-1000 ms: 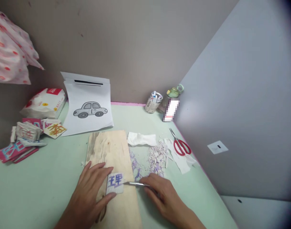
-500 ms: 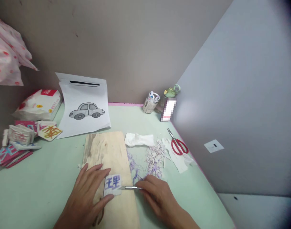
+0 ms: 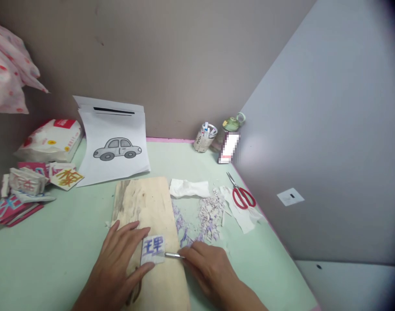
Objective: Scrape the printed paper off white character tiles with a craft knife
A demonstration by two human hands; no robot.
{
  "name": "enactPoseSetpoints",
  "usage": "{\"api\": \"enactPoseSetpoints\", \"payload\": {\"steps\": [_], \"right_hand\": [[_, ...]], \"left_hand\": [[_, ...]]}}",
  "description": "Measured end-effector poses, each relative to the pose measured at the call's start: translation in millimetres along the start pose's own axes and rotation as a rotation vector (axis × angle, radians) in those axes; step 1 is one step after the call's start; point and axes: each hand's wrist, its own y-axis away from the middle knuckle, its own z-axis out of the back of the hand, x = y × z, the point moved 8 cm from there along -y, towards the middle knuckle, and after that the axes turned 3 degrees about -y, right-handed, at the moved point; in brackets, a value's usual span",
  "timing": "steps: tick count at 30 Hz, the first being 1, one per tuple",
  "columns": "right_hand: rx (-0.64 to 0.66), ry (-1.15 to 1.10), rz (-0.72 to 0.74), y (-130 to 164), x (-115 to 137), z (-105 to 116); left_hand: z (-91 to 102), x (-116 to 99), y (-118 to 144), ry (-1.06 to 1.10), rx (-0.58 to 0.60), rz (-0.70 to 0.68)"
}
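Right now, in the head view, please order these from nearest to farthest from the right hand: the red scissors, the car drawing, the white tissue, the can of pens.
From the right hand:
1. White tissue, just beyond the hand, beside the wooden board.
2. Red scissors, to the right, near the wall.
3. Can of pens, at the far edge.
4. Car drawing, far left, leaning against the back wall.

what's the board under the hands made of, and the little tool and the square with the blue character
Board: looks like pale unfinished wood, grain and a dark streak showing. Tool: thin, shiny, probably metal. Square: seemingly paper, white and matte; similar scraps lie nearby.
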Motion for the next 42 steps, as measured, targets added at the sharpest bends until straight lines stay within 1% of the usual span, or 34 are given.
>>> {"api": "enactPoseSetpoints", "payload": {"steps": [6,10,13,16,19,23,25,28,30,32,34,37,39,42], "right_hand": [[0.030,-0.004,0.064,-1.2,6.3,-0.8],[0.054,-0.051,0.074,0.6,4.7,0.0],[0.048,-0.077,0.070,0.3,3.9,0.8],[0.036,-0.080,0.068,-1.0,2.2,1.1],[0.020,-0.066,0.054,-2.4,-2.5,3.8],[0.025,-0.099,-0.020,-3.1,-11.1,10.8],[0.045,-0.143,-0.054,-3.1,-12.7,12.5],[0.076,-0.167,-0.069,-3.0,-12.6,10.1],[0.029,-0.189,-0.096,-2.9,-16.3,11.4],[-0.075,-0.296,-0.156,-2.2,-24.3,16.8],[-0.165,-0.475,-0.240,-1.2,-33.8,20.7],[-0.226,-0.745,-0.357,-3.1,-41.9,19.7],[-0.241,-0.912,-0.421,-7.3,-42.4,15.2],[-0.219,-1.117,-0.487,-17.4,-36.8,3.4]], "left_hand": [[0.5,-2.8,-0.9,0.011,0.015,0.006],[6.9,-8.9,0.9,-0.011,-0.024,0.016],[5.0,-21.1,5.0,0.004,-0.008,-0.052],[1.5,-34.2,8.7,0.107,0.006,-0.152],[0.4,-37.4,9.2,0.177,0.021,-0.166],[2.6,-35.9,7.6,0.218,0.045,-0.151],[1.9,-31.4,6.6,0.189,0.061,-0.114],[3.9,-18.0,4.7,0.076,0.021,-0.008],[6.8,-10.9,2.7,0.031,-0.009,0.039],[8.5,-7.7,-0.9,0.046,0.007,0.047],[13.5,-5.2,-6.7,0.090,0.012,0.053],[24.6,-0.8,-19.3,0.179,-0.005,0.064],[26.6,6.4,-28.2,0.254,0.022,0.130],[17.5,19.2,-35.7,0.375,0.141,0.323]]}}
